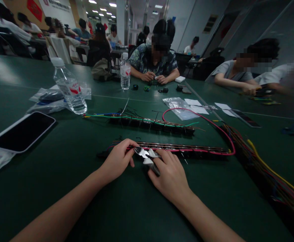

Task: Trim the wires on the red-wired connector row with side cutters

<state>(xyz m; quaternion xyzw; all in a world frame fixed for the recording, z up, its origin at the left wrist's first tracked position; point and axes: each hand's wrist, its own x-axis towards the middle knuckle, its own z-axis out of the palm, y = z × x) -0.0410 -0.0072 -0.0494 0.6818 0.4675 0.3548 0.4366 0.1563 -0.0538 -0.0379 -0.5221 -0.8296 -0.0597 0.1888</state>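
Nearest the camera, the right hand (170, 174) lies on the green table (86, 188), closed round the dark handles of a pair of cutters (147, 157), whose bright metal jaws point left. The left hand (118, 159) meets those jaws, thumb and fingertips pinched narrow on the red wire (222, 134) at the near end of the front strip (177, 148).

The front strip, a long dark row of connectors, runs rightward from the hands. The red wire follows it, then loops back over its far side. Just behind the front strip lies a second strip (152, 122), with green, blue and yellow wires along it. Right of both strips a thick bundle of wires (262, 168) crosses the table.

Left of the front strip, well apart, a phone (23, 131) lies screen up. Behind it stands a water bottle (68, 89); its red-and-white label cannot be read. Beyond the second strip are a clear bag (179, 107), white paper slips (194, 102) and a second bottle (125, 71). Other people work at the far edge.
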